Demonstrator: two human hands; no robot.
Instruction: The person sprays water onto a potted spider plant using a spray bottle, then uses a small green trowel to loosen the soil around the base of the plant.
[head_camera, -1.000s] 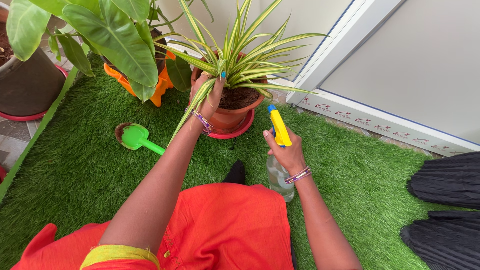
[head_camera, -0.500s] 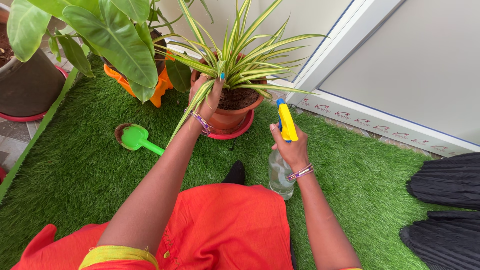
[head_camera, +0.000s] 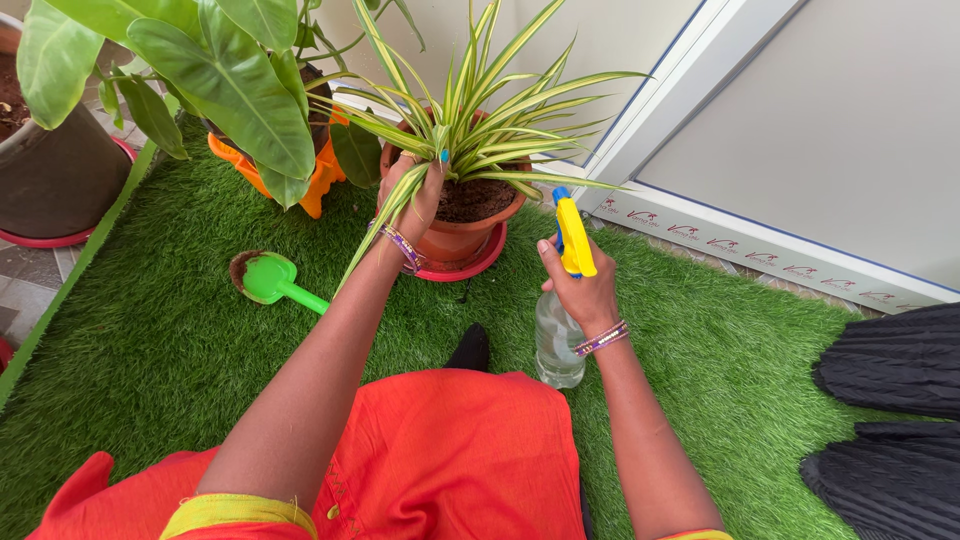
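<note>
The spray bottle (head_camera: 560, 330) sits just right of centre in the frame, clear body hanging down, yellow trigger head with a blue nozzle pointing up toward the plant. The right hand (head_camera: 583, 292) has its fingers wrapped tight around the neck, one finger out front by the trigger. Compared with a second ago the bottle has come up and swung in, so the nozzle is now near the rim of the terracotta pot (head_camera: 462, 232) instead of hanging back lower down. Looks like it's lined up on the leaves, though no mist shows.

The left hand (head_camera: 412, 196) hasn't really moved: fingers pinched around a bunch of striped leaves of the spider plant (head_camera: 470, 125), holding them off to the side, so the soil shows on the pot's right half. The pot stands on a red saucer (head_camera: 478, 262), centre top of the frame.

Further out, a green plastic scoop (head_camera: 272, 280) with dirt on it lies on the artificial grass mat (head_camera: 150, 340) at left. A big broad-leafed plant (head_camera: 230, 80) in an orange pot fills the upper left, and black fabric (head_camera: 890, 400) sits at the right edge.
</note>
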